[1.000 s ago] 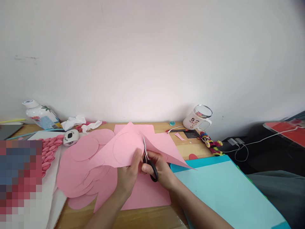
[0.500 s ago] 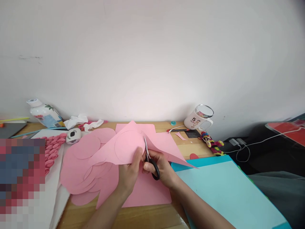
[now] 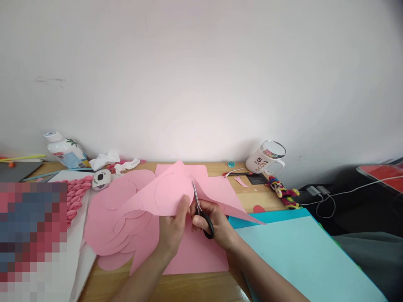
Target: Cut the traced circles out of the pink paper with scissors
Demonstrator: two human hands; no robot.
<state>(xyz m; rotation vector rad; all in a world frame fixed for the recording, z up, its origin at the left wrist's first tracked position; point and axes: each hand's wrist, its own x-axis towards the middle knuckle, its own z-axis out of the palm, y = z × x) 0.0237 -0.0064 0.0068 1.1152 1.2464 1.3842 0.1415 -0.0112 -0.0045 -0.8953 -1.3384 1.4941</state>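
Note:
My left hand (image 3: pixel 172 228) pinches the lower edge of a pink sheet of paper (image 3: pixel 171 191), thumb on top and the other fingers hidden beneath. A round outline is drawn on that sheet. Black-handled scissors (image 3: pixel 206 222) are in my right hand (image 3: pixel 215 224), their blades pointing up and away at the cut edge of the sheet, right of the outline. The strip right of the blades curls off towards the right. Under both hands lie more pink sheets (image 3: pixel 201 256), and to the left is a pile of pink paper circles (image 3: pixel 107 222).
Light blue sheets (image 3: pixel 302 247) lie at the right. Farther back are a white mug (image 3: pixel 262 161), a pen (image 3: pixel 239 173) and a colourful figurine (image 3: pixel 283 193). A white bottle (image 3: pixel 66 151), crumpled tissues (image 3: pixel 105 160) and a small white device (image 3: pixel 101 179) stand back left.
The whole view has shifted slightly, so things appear a little farther right. Both hands keep their grips, and the scissors remain at nearly the same spot on the pink sheet.

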